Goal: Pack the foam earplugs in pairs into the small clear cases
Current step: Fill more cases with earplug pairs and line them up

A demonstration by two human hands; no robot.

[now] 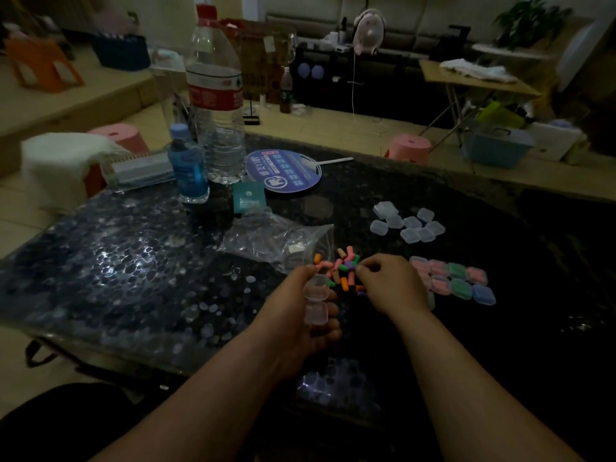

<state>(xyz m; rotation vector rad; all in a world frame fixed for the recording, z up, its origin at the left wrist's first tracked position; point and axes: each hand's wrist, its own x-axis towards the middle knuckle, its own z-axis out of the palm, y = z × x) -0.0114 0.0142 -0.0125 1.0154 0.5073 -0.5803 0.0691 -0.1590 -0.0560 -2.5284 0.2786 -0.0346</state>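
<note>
Near the table's (133, 261) front edge the left hand (293, 311) holds an open clear case (316, 305) — the right hand's (388, 285) fingers curl at the earplug pile (343, 273), grip unclear.

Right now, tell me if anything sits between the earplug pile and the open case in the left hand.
Nothing visible does. The left hand holds the open clear case right beside the earplug pile, with the right hand at the pile's right side; the gap between case and pile looks free.
</note>
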